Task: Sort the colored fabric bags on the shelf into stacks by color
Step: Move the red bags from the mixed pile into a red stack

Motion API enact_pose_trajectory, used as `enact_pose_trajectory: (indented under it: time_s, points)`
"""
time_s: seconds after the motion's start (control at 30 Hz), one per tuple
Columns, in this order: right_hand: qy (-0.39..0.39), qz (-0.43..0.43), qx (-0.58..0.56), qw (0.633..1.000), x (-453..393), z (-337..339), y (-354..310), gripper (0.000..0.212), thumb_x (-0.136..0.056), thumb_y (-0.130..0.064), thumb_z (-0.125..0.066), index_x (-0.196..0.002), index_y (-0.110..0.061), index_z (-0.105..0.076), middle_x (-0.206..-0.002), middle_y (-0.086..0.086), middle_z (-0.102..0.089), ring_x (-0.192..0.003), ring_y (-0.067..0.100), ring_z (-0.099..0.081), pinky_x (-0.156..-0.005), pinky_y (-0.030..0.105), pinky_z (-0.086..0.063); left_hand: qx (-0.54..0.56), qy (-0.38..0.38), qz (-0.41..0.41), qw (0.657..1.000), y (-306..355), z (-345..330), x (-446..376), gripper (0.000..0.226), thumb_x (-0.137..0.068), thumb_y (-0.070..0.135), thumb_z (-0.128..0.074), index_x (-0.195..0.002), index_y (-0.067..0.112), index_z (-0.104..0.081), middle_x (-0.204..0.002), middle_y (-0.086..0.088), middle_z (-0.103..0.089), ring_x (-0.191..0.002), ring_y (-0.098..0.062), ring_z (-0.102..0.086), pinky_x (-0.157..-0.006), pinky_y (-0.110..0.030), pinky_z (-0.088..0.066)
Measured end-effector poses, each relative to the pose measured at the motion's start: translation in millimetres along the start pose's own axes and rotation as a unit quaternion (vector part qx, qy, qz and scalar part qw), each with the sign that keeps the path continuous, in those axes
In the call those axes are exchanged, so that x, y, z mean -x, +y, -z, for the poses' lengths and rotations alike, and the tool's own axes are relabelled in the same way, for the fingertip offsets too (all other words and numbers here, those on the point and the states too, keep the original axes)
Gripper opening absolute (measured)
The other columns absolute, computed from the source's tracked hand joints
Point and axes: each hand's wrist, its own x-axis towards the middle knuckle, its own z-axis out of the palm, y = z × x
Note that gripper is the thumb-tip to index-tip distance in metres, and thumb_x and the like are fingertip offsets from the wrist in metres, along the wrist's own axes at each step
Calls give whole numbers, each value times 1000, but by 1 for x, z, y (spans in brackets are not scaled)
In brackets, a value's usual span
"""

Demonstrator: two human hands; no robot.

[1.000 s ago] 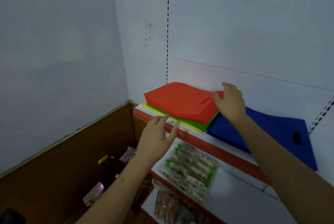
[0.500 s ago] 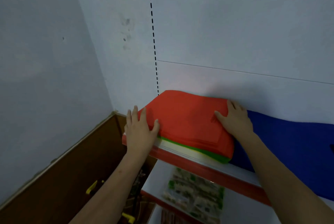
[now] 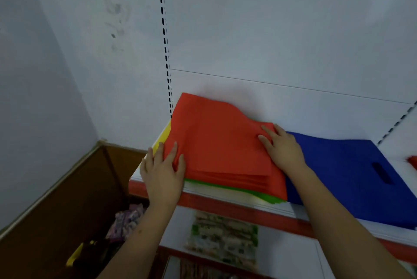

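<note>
A thick stack of red bags (image 3: 216, 143) lies at the left end of the shelf (image 3: 239, 207), its far edge against the back panel (image 3: 293, 30). Under it a green layer (image 3: 255, 194) shows along the shelf's front edge and a yellow layer (image 3: 164, 135) peeks out at the left edge. The left hand (image 3: 161, 171) sits at the stack's front left corner, thumb on top of the red bags and fingers lying along their left side, so it grips that corner. The right hand (image 3: 282, 146) rests on the stack's right edge with fingers bent onto the top red sheet; whether they pinch it or only press it cannot be told. Just to the right, touching the red stack, blue bags (image 3: 352, 177) lie flat toward the shelf's right end, a dark handle slot (image 3: 382, 172) in the top one. A scrap of red (image 3: 413, 161) shows at the far right edge. On the lower shelf (image 3: 291, 254) lies a clear packet (image 3: 222, 238) with green and pale contents, blurred.
</note>
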Motion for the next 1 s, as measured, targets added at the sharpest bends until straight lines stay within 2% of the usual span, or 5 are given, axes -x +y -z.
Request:
enact_pose_trajectory:
  time_s: [0.3, 0.5, 0.67, 0.77, 1.0]
  points:
    - [66, -18, 7, 998, 19, 31, -13, 65, -97, -67, -16, -150, -36, -36, -159, 14, -29, -145, 36, -25, -119, 48, -19, 50, 47, -81, 994, 27, 31, -4, 47, -106, 42, -27, -147, 29, -46, -156, -16, -35, -145, -35, -28, -118, -54, -20]
    - [180, -28, -353, 918, 90, 75, -30, 39, -103, -35, -47, -141, -30, -53, -129, -9, -64, -112, 1, -60, -97, 14, -46, 404, -13, -37, 914, 76, 75, 4, 45, -106, 29, -42, -150, 34, -38, -114, 32, -49, -91, 31, -44, -91, -3, -33]
    - [237, -101, -456, 852, 142, 89, 7, 41, -103, -9, -48, -137, -29, -56, -97, -11, -75, -98, 5, -69, -85, 24, -56, 536, -86, -3, 840, 110, 63, 10, 69, -90, -1, -58, -140, 46, -49, -132, 14, -57, -113, 0, -58, -98, -25, -48]
    - [308, -144, -477, 811, 171, 95, 33, 42, -101, 0, -46, -132, -23, -61, -97, -4, -74, -92, 6, -71, -81, 23, -57, 543, -147, -35, 826, 129, 48, 27, 64, -82, -8, -59, -124, 40, -66, -121, 5, -66, -86, -1, -61, -83, -25, -56]
    - [398, -200, -443, 778, 230, 108, 123, 49, -99, 3, -43, -125, -31, -66, -123, -4, -67, -108, 5, -65, -98, 28, -52, 530, -215, -93, 815, 204, 33, 88, 31, -89, 26, -71, -120, 30, -70, -119, 9, -60, -101, 2, -60, -91, -22, -49]
